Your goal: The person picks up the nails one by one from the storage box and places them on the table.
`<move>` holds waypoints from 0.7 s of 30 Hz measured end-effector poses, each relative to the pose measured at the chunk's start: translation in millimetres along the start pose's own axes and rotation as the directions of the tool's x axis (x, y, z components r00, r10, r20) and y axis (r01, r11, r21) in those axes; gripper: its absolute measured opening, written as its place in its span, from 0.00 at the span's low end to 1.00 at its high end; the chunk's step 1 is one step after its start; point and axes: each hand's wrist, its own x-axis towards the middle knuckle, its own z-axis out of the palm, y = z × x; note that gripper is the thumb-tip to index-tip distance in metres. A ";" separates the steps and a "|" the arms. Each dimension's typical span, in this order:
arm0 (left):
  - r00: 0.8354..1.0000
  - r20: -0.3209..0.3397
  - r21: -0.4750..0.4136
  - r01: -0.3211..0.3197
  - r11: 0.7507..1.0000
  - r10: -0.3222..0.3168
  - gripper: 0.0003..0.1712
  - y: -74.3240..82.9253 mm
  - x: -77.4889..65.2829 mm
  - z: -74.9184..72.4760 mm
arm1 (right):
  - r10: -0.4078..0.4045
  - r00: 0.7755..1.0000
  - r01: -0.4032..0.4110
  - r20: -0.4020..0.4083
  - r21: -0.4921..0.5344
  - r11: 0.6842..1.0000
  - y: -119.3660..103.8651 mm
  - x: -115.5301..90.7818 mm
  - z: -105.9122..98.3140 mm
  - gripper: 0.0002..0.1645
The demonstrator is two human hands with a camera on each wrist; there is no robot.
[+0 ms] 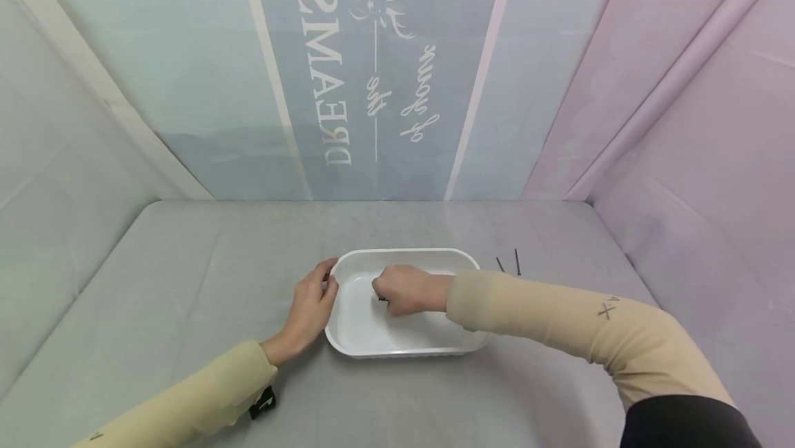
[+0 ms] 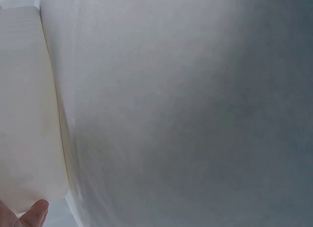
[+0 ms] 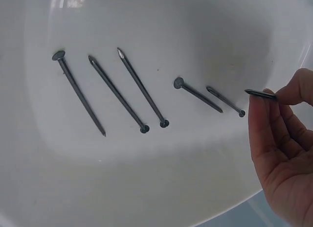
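A white oval-cornered dish (image 1: 352, 324) sits on the grey surface. My left hand (image 1: 308, 308) holds its left end, with fingers and thumb at the rim; in the left wrist view the thumb (image 2: 36, 212) meets the dish's outer wall. Inside the dish, my right hand (image 1: 406, 289) pinches a short nail (image 3: 260, 94) between thumb and fingertips. Beside that hand lie two short nails, one with its head (image 3: 179, 83) turned left and another nail (image 3: 226, 101) with its head toward the right. Three longer nails lie farther left, among them a nail (image 3: 80, 95) with a broad head.
Two dark nails lie on the grey surface behind the right forearm, one nail (image 1: 517, 261) whole in sight and another nail (image 1: 499, 264) partly covered by the sleeve. A printed cloth wall (image 1: 385, 179) stands behind the dish, with cloth walls at both sides.
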 end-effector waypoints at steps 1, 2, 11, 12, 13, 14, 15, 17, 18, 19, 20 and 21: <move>1.000 -0.002 0.002 -0.002 1.000 0.002 0.19 0.0 0.3 0.0 | 0.000 1.000 0.000 0.001 0.008 1.000 0.7 -0.6 -1.2 0.17; 1.000 -0.005 0.003 -0.004 1.000 0.004 0.19 -0.2 0.6 0.1 | 0.001 1.000 -0.001 0.002 0.015 1.000 1.3 -1.4 -2.4 0.15; 1.000 -0.010 -0.002 -0.006 1.000 0.006 0.19 -0.2 2.2 -0.3 | -0.007 0.999 0.008 -0.039 0.029 1.000 3.6 -8.9 -12.3 0.07; 1.000 -0.010 -0.001 -0.004 1.000 0.004 0.19 0.0 2.2 -0.4 | -0.007 0.999 0.008 -0.043 0.024 1.000 3.8 -9.6 -12.6 0.07; 1.000 -0.009 0.000 -0.002 1.000 0.002 0.19 0.2 2.2 -0.6 | -0.005 0.999 0.006 -0.045 0.023 1.000 3.9 -10.3 -13.0 0.07; 1.000 -0.007 0.001 0.000 1.000 0.000 0.19 0.5 2.1 -0.6 | -0.003 0.999 0.004 -0.047 0.018 1.000 4.1 -11.0 -13.3 0.07; 1.000 -0.004 0.001 0.001 1.000 -0.001 0.19 0.6 2.0 -0.7 | -0.004 0.999 0.005 -0.049 0.021 1.000 4.2 -11.8 -13.7 0.07; 1.000 -0.001 0.001 0.002 1.000 -0.002 0.19 0.8 1.8 -0.6 | -0.006 0.998 0.008 -0.056 0.026 1.000 4.6 -13.6 -14.7 0.07; 1.000 0.001 0.001 0.000 1.000 0.000 0.19 0.9 1.8 -0.7 | -0.008 0.998 0.010 -0.061 0.023 1.000 4.9 -14.7 -15.3 0.07; 1.000 0.002 0.000 -0.001 1.000 0.001 0.19 1.0 1.7 -0.7 | -0.011 0.997 0.013 -0.071 0.022 1.000 5.3 -15.7 -15.9 0.08; 1.000 0.002 -0.001 -0.003 1.000 0.003 0.19 1.0 1.7 -0.7 | -0.013 0.997 0.014 -0.078 0.018 1.000 5.7 -16.7 -16.2 0.08; 1.000 0.001 -0.001 -0.005 1.000 0.005 0.19 0.9 1.7 -0.7 | -0.014 0.996 0.015 -0.086 0.015 1.000 6.2 -17.5 -16.5 0.08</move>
